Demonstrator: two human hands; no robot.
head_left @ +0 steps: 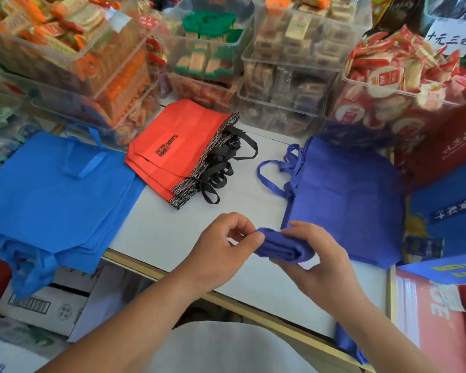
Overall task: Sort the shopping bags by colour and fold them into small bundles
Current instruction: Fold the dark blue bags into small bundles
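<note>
Your left hand [221,249] pinches the near end of a small rolled bundle of indigo non-woven fabric [283,247] between curled thumb and forefinger. Your right hand [320,262] wraps the other end, fingers curled beneath and thumb on top. The bundle sits between your fingertips, above the white tabletop [172,224]. This cloth looks springy, so if either pinch loosens the roll will likely unwind. Just beyond your right fingers lies the flat pile of indigo bags [347,200], whose loose handle loops could snag as you set the bundle down. Well beyond your left fingers are the stack of orange-red bags with black handles [178,146] and the spread of sky-blue bags [54,189]. Clear plastic tubs of wrapped snacks [288,84] crowd the far side.
</note>
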